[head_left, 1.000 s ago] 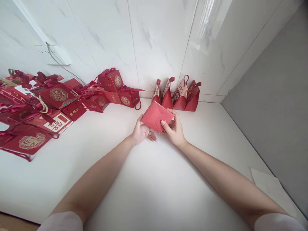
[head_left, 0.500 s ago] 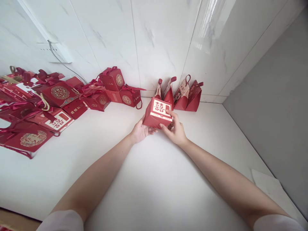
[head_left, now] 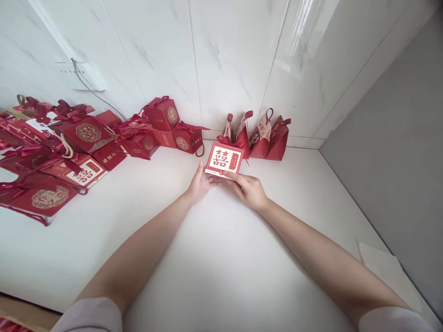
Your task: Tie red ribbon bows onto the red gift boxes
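Both my hands hold a small red gift box (head_left: 224, 159) above the white table (head_left: 214, 258), near the back wall. Its white face with a red double-happiness character is turned toward me, and a red ribbon shows at its top edge. My left hand (head_left: 200, 183) grips the box's lower left corner with fingers curled under it. My right hand (head_left: 248, 188) supports the lower right edge, thumb along the bottom.
Several red pouch-shaped gift bags (head_left: 258, 133) stand against the wall just behind the box. A large heap of red gift boxes and ribbons (head_left: 79, 143) fills the table's left side. A white sheet (head_left: 387, 267) lies at the right edge beside a grey wall.
The box has been rotated in my hands: first its plain red bottom faced me, now its white printed face does. It sits slightly lower and closer to the table.
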`<state>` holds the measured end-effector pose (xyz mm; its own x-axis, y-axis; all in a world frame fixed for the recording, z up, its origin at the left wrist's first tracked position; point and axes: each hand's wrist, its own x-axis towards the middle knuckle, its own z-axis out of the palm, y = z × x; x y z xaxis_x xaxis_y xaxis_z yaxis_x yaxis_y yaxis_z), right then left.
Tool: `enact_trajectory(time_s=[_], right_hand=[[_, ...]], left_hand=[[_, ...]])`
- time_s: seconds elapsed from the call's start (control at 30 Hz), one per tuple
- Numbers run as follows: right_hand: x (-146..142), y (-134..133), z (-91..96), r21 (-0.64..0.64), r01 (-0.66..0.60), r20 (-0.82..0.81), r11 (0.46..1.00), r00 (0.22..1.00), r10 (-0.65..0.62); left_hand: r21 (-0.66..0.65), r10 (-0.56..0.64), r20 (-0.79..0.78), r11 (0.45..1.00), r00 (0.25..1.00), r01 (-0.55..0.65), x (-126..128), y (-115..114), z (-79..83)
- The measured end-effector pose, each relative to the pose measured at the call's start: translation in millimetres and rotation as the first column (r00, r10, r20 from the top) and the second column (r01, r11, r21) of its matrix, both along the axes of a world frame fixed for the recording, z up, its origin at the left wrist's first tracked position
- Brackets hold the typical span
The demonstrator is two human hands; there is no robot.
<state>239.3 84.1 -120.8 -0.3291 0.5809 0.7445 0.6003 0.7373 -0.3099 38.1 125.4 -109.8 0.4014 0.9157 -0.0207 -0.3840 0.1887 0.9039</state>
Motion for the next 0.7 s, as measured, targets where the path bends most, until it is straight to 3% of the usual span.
enact_trajectory(time_s=[0.13,0.2,0.3,0.43,0.6,0.7], right_hand=[[0.2,0.3,0.6,0.043,-0.008,0.072,0.999,0.997,0.005],[-0.3,-0.9,-0.1,-0.009,-0.033,0.029,0.999,0.999,0.033],[-0.4,0.2,-1.3,-0.171,-0.074,-0.229,0.983,0.973,0.034],[4.4,10.7,-2.8,-0.294,-0.115,-0.49,0.949,0.87,-0.046],[10.8,21.4,-6.0,-0.483,-0.376,-0.57,0.791,0.82,0.041],[11.0,23.2,-8.4,-0.512,-0.428,-0.583,0.745,0.81,0.064]], left_hand=[[0.063,-0.093,0.018,0.994,0.996,0.091,-3.8,-2.3,2.6],[0.066,-0.109,0.015,0.992,0.994,0.108,-4.5,-3.2,4.0],[0.04,-0.061,0.005,0.997,0.998,0.061,-4.5,-3.5,5.6],[0.02,-0.036,-0.028,0.999,0.999,0.037,-4.4,-2.9,5.2],[0.028,-0.098,-0.085,0.995,0.992,0.101,-5.7,-3.0,3.7],[0.023,-0.156,-0.12,0.987,0.98,0.16,-6.5,-2.8,3.8]])
